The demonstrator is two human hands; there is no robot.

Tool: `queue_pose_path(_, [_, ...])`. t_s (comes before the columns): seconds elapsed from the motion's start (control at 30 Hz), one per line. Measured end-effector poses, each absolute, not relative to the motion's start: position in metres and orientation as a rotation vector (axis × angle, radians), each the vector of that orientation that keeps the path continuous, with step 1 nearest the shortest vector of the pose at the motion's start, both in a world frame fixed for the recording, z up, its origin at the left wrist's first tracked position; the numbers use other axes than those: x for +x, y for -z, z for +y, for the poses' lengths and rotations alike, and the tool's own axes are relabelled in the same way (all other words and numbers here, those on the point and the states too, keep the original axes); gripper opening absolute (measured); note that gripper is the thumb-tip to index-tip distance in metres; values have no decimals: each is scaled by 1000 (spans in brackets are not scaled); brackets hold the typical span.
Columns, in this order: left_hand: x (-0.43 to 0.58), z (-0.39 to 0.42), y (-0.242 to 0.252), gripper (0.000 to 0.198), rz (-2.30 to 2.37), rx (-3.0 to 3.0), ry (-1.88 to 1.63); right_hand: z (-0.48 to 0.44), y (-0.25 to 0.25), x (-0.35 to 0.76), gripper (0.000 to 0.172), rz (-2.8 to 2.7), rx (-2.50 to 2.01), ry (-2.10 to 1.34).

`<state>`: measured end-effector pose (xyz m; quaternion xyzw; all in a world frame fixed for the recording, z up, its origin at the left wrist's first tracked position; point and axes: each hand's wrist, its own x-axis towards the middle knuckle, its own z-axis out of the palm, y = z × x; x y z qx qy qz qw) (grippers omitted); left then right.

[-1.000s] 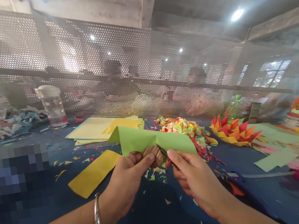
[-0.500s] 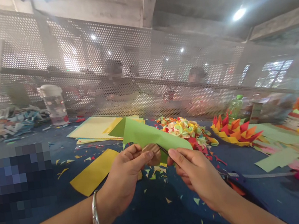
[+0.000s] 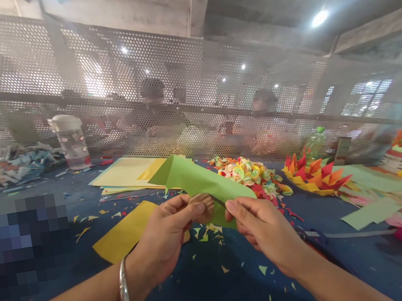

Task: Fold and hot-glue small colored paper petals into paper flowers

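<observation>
Over the last second the green paper (image 3: 209,182) has turned, its far edge now sloping more steeply down to the right; it is held above the desk (image 3: 193,294), right of the yellow strip (image 3: 122,234). The left hand (image 3: 167,239) pinches a brown round piece (image 3: 205,211) against it; the right hand (image 3: 263,232) grips dark scissors (image 3: 218,200) at that piece's edge; the turn probably brings fresh paper to the blades.

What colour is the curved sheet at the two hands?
The curved sheet is light green; the head view shows it best.
</observation>
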<state>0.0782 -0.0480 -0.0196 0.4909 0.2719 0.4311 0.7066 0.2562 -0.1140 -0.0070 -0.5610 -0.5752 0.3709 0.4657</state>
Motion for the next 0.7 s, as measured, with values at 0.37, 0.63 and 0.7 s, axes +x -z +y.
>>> queue_pose_path(0.37, [77,-46,18,21,517,1159,-1037,-114,4,265,39,-1541,-1323,-882])
queue_pose_path(0.63, [75,-45,13,14,528,1205,-937,-114,4,269,38,-1609,-1325,-841])
queue_pose_path(0.7, [74,-45,13,15,522,1208,-925,-113,4,270,38,-1621,-1332,-827])
